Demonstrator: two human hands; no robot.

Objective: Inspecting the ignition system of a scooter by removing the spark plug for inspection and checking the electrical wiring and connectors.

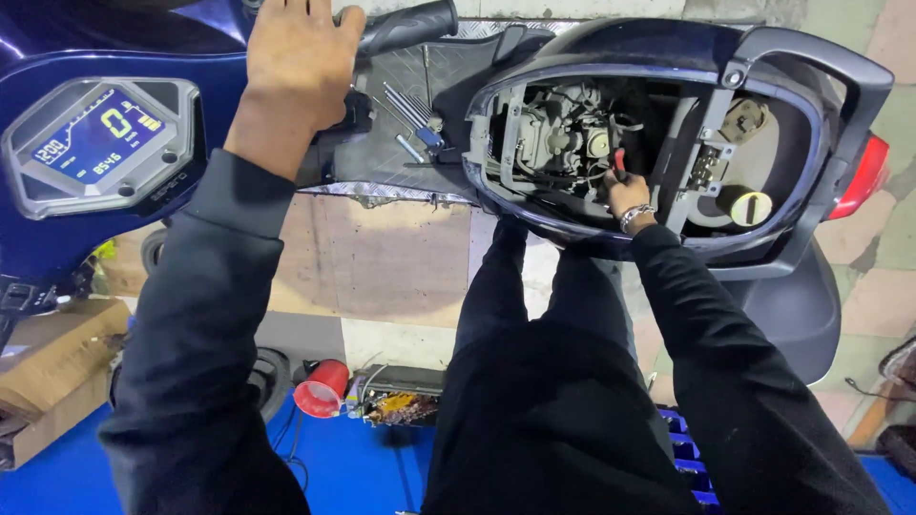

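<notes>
Gripping: left hand (pixel 298 59) clenched around black handlebar grip (pixel 405 26) at top edge.
Right hand: right hand (pixel 625 194) inside open scooter body (pixel 668 57), fingers closed on red-handled tool (pixel 619 160) beside the carburettor (pixel 563 129).
Edges: compartment rim tight around the wrist; little room.
Footboard: loose metal tools (pixel 412 114) on checker plate.
Display: lit blue dash screen (pixel 98 136), far left.
Floor: red cup (pixel 322 386) on blue mat.

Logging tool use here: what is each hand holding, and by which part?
Left hand grips the scooter's black handlebar grip. Right hand holds a red-handled tool by its handle, inside the open engine bay.
</notes>
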